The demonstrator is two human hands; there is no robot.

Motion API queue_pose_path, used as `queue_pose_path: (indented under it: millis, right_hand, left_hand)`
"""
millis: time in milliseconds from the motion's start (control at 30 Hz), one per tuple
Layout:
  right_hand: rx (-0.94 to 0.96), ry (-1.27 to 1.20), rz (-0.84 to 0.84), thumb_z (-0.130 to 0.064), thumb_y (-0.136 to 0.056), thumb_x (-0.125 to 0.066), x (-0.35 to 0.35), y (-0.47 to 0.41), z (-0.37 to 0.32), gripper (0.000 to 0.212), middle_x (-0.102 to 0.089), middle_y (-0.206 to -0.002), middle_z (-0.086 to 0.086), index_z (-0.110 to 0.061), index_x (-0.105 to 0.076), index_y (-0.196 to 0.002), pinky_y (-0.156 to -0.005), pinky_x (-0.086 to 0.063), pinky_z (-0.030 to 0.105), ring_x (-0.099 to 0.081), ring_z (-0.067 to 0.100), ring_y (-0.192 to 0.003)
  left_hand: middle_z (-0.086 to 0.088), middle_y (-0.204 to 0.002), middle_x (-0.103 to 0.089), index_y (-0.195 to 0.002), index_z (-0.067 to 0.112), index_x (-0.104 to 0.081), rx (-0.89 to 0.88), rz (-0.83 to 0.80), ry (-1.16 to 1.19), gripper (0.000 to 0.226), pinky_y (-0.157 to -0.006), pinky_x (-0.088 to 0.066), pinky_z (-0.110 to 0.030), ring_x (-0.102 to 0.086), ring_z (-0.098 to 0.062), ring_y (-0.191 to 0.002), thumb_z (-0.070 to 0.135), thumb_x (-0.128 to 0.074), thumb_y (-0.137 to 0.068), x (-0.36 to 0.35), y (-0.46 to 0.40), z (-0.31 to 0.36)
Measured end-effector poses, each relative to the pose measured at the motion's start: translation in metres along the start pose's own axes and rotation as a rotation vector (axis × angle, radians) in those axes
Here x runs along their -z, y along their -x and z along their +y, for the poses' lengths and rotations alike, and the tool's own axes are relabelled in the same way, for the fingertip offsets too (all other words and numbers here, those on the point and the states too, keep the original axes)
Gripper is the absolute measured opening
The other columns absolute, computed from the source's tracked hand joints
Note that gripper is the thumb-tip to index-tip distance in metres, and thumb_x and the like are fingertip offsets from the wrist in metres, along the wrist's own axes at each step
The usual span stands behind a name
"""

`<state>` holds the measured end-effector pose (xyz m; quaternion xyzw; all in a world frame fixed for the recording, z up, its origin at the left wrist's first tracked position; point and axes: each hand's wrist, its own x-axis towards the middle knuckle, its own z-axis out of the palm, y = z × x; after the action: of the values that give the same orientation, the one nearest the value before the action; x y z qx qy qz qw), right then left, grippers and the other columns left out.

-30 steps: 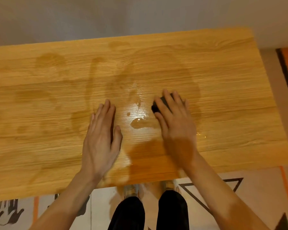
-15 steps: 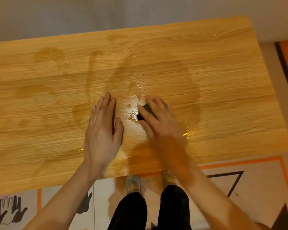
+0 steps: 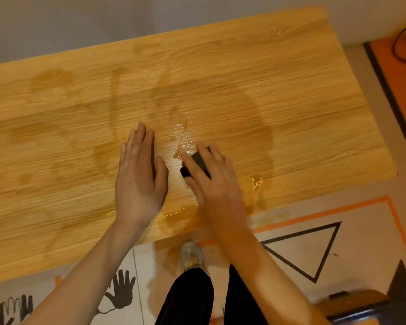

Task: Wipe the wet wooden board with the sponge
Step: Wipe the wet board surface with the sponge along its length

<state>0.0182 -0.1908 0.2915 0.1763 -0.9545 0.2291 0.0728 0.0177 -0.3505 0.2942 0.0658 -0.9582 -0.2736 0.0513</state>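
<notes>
A light wooden board (image 3: 279,95) fills most of the view, with dark damp streaks across it and shiny water near its middle. My right hand (image 3: 215,181) grips a small dark sponge (image 3: 197,164) and presses it onto the board just below the shiny puddle (image 3: 184,141). The fingers lie over the sponge and the thumb is at its left end, so most of it is hidden. My left hand (image 3: 138,177) rests flat on the board to the left of the sponge, fingers straight and together.
More water glints at the board's near edge (image 3: 253,181). Below the edge are my dark trouser legs, a shoe (image 3: 191,253), and a floor mat with a black triangle (image 3: 309,249) and hand prints. A brown box (image 3: 352,301) sits at the lower right.
My right hand has slid the sponge left across the puddle, from right of centre toward my left hand. The left hand has stayed flat in place. The view has tilted.
</notes>
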Motion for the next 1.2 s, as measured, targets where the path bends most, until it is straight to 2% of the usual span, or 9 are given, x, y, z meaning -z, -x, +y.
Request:
queue_pose_path:
  millis: [233,433,533,667,767,933,1033,1100,1200]
  right_hand:
    - [-0.616,-0.023,0.214,-0.021,-0.101,-0.044,0.068,0.003,0.119,0.043,-0.026,-0.157,0.011,-0.015,-0.044,-0.143,-0.119,-0.007,0.056,-0.014,0.033,-0.147]
    - [-0.126,0.004,0.067,-0.016,-0.095,-0.059,-0.004,0.025,-0.016,0.046,-0.036,-0.153,0.012,-0.014,-0.049,-0.140,-0.120,-0.017,0.049,-0.024,0.031,-0.145]
    - [0.033,-0.003,0.004,-0.018,-0.096,-0.057,0.019,0.023,0.022,0.042,-0.038,-0.152,0.011,-0.014,-0.052,-0.137,-0.118,-0.021,0.047,-0.027,0.030,-0.144]
    - [-0.316,-0.008,0.094,-0.018,-0.098,-0.048,0.075,0.029,0.119,0.041,-0.034,-0.153,0.012,-0.014,-0.049,-0.139,-0.117,-0.015,0.052,-0.022,0.030,-0.144]
    - [-0.510,-0.019,0.193,-0.023,-0.101,-0.043,0.066,0.032,0.112,0.041,-0.028,-0.157,0.009,-0.018,-0.047,-0.142,-0.121,-0.006,0.050,-0.016,0.029,-0.147]
    - [-0.136,-0.001,0.080,-0.024,-0.096,-0.055,0.007,0.038,0.003,0.040,-0.040,-0.151,0.012,-0.018,-0.055,-0.135,-0.118,-0.016,0.046,-0.029,0.032,-0.143]
    - [0.115,-0.003,-0.040,-0.023,-0.096,-0.057,0.014,0.045,0.013,0.042,-0.041,-0.150,0.011,-0.018,-0.054,-0.137,-0.117,-0.018,0.045,-0.031,0.031,-0.142]
    - [0.123,0.018,-0.046,-0.024,-0.097,-0.052,0.036,0.042,0.057,0.040,-0.043,-0.148,0.012,-0.017,-0.054,-0.135,-0.114,-0.024,0.050,-0.035,0.033,-0.140]
    - [-0.124,0.035,0.065,-0.025,-0.100,-0.044,0.072,0.039,0.129,0.038,-0.044,-0.146,0.013,-0.013,-0.054,-0.135,-0.109,-0.027,0.056,-0.037,0.035,-0.136]
  left_hand:
    - [-0.008,-0.168,-0.020,-0.158,0.005,-0.028,0.023,-0.004,-0.030,0.053,-0.127,0.001,-0.025,-0.011,-0.019,-0.157,0.019,-0.039,-0.108,-0.003,-0.002,0.000]
    - [-0.009,-0.167,-0.024,-0.156,0.004,-0.033,0.007,0.030,-0.011,0.052,-0.128,-0.006,-0.032,-0.014,-0.022,-0.157,0.017,-0.042,-0.106,-0.004,-0.001,-0.001]
    - [-0.012,-0.166,-0.026,-0.154,0.002,-0.036,-0.032,0.052,-0.012,0.051,-0.128,-0.006,-0.031,-0.017,-0.025,-0.156,0.016,-0.045,-0.105,-0.006,-0.001,-0.004]
    - [-0.012,-0.165,-0.029,-0.153,0.004,-0.038,-0.034,0.046,0.034,0.052,-0.126,-0.003,-0.023,-0.020,-0.023,-0.155,0.018,-0.046,-0.104,-0.004,-0.002,-0.008]
    - [-0.006,-0.166,-0.027,-0.156,0.009,-0.035,-0.039,-0.020,0.058,0.053,-0.128,-0.005,-0.030,-0.017,-0.017,-0.156,0.018,-0.046,-0.105,0.003,0.004,-0.008]
    - [0.001,-0.167,-0.024,-0.157,0.014,-0.034,-0.056,-0.064,-0.016,0.055,-0.128,-0.004,-0.029,-0.015,-0.013,-0.156,0.027,-0.041,-0.104,0.012,0.037,-0.014]
    - [0.000,-0.168,-0.023,-0.158,0.014,-0.033,-0.051,-0.059,-0.058,0.053,-0.128,-0.010,-0.039,-0.017,-0.016,-0.156,0.028,-0.040,-0.107,0.015,0.050,-0.023]
    - [-0.001,-0.167,-0.023,-0.157,0.012,-0.033,-0.057,-0.047,-0.064,0.054,-0.128,-0.011,-0.039,-0.018,-0.016,-0.156,0.029,-0.038,-0.106,0.015,0.051,-0.025]
    - [-0.002,-0.167,-0.025,-0.156,0.011,-0.036,-0.059,-0.035,-0.056,0.054,-0.129,-0.010,-0.036,-0.020,-0.016,-0.156,0.029,-0.038,-0.105,0.013,0.048,-0.024]
